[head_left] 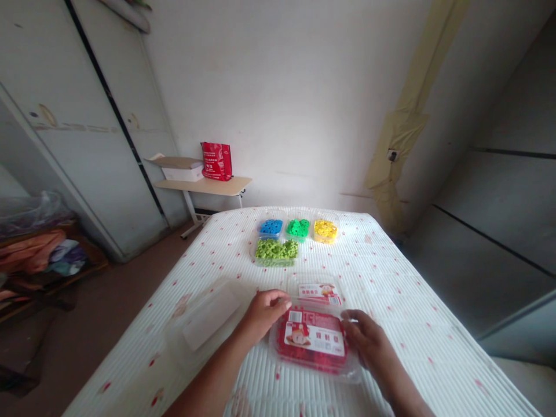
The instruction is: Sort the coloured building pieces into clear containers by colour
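Observation:
In front of me a clear plastic box (315,341) holds red pieces and has a labelled lid over it. My left hand (266,313) has its fingers curled on the upper left corner of this box. On the right side, my right hand (365,336) grips the box's edge with bent fingers. Just behind lies a clear lid (319,291) with a red and white label, partly covered by the box. To the left of my left forearm, another large clear lid (212,318) with a white label lies on the cloth.
Farther back on the patterned tablecloth (373,260) stand open boxes of blue pieces (270,227), green pieces (297,229), yellow pieces (325,230) and light green pieces (277,251). A small side table (226,185) by the wall bears a red bag (217,161) and a white box (182,172).

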The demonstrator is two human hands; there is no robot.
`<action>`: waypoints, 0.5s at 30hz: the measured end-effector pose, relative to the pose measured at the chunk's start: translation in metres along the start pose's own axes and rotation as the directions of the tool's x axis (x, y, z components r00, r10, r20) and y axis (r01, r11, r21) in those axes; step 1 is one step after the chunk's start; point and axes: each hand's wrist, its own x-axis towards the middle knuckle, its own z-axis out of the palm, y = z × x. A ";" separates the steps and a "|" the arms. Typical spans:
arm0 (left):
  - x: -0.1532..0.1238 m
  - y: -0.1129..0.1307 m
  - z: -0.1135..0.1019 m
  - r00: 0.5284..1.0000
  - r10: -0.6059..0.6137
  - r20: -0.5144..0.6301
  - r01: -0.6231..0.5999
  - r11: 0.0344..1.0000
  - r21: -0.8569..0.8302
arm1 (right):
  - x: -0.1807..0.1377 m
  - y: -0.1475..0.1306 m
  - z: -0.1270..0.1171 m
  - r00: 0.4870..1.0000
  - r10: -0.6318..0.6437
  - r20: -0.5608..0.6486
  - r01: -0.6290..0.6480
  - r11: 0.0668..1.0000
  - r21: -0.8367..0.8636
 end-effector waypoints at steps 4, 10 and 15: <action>0.002 0.003 -0.002 0.997 -0.042 0.065 0.044 0.999 -0.029 | -0.004 -0.006 0.004 1.000 -0.003 -0.024 0.005 0.995 0.099; -0.001 0.006 -0.002 0.994 -0.046 0.097 0.051 0.997 -0.056 | -0.012 -0.026 0.006 0.998 -0.025 -0.055 0.031 0.993 0.112; -0.004 0.015 -0.003 0.988 0.087 0.126 -0.091 0.996 0.023 | -0.013 -0.028 0.004 0.996 0.081 0.026 -0.083 0.989 0.119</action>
